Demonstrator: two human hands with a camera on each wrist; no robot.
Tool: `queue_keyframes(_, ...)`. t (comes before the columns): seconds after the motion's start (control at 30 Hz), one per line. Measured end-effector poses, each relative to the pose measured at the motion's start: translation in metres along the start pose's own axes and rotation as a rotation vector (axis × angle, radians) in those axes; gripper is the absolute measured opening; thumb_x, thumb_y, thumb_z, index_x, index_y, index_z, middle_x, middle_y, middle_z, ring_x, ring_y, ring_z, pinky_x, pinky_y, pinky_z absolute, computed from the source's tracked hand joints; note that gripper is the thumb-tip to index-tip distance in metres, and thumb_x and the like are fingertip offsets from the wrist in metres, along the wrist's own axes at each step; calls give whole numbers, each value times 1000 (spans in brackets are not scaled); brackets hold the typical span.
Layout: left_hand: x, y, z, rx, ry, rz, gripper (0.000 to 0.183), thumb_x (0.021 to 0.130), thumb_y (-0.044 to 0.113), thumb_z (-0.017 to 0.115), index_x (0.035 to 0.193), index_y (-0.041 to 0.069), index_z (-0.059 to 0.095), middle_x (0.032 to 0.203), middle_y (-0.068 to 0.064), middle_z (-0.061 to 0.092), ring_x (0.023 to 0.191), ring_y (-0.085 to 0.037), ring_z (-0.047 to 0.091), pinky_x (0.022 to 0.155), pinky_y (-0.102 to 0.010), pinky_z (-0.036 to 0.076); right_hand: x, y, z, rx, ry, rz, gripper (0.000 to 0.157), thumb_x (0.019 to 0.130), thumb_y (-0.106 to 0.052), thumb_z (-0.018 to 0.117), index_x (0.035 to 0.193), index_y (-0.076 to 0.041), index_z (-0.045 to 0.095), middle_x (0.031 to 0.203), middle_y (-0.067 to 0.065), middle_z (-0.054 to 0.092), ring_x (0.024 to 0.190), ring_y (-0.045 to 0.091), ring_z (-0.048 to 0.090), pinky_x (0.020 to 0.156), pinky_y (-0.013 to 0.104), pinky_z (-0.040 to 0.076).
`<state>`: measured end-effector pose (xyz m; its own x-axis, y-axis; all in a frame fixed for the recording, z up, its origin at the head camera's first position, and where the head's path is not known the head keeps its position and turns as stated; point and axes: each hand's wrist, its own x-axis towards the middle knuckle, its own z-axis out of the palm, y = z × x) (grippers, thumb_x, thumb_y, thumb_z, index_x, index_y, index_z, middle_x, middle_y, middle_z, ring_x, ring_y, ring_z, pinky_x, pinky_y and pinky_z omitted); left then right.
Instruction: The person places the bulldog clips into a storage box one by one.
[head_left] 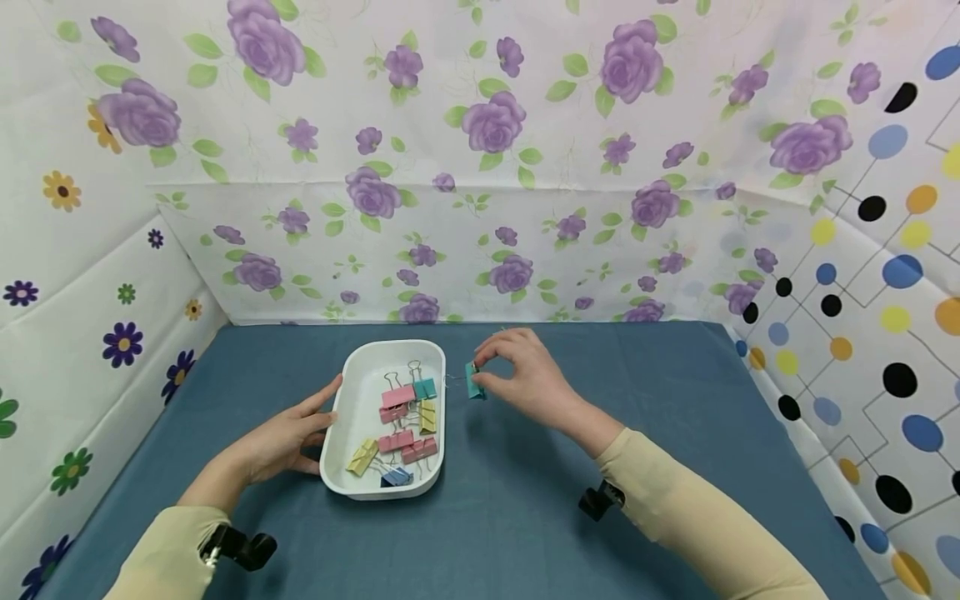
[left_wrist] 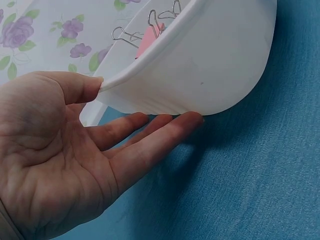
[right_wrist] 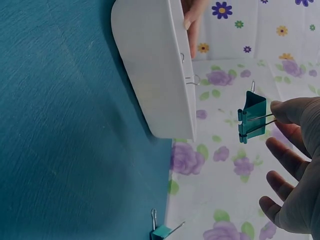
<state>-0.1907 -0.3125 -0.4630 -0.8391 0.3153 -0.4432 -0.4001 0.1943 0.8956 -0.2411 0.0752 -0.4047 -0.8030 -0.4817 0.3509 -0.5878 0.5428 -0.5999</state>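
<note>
A white plastic tray (head_left: 382,492) sits on the table holding several binder clips: pink clips (head_left: 397,396), yellow clips (head_left: 363,457), a teal clip (head_left: 424,389) and a blue clip (head_left: 397,477). On its left side my left hand (head_left: 281,442) rests against it, the thumb at the rim and fairly straight fingers touching low on the outer wall. Right of the tray, my right hand (head_left: 528,379) pinches a teal binder clip (right_wrist: 254,117) by a wire handle between thumb and index finger. The other fingers of that hand are spread, apart from the clip.
A second teal binder clip (right_wrist: 161,232) shows at the bottom of the right wrist view. Blue cloth (head_left: 675,400) covers the table. Patterned sheets stand behind it (head_left: 510,167) and along both sides.
</note>
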Motion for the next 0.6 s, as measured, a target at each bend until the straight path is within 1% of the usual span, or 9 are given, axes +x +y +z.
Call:
queue_keyframes(0.23, 0, 0, -1, -1, -5, 1, 68, 112, 32, 44, 163, 48, 1, 167, -21, 9, 142, -48, 38, 85, -57, 56, 4, -5, 5, -5, -16, -15, 9, 93, -26, 80, 99, -24, 74, 123, -5, 65, 128, 24, 46, 107, 50, 38)
queue_keyframes(0.6, 1, -1, -2, -16, -7, -8, 68, 112, 33, 45, 162, 49, 1, 167, -21, 8, 142, -48, 38, 85, -58, 56, 13, -17, 15, -7, -39, -46, 11, 92, -28, 81, 99, -24, 74, 121, -7, 65, 126, 23, 47, 108, 50, 36)
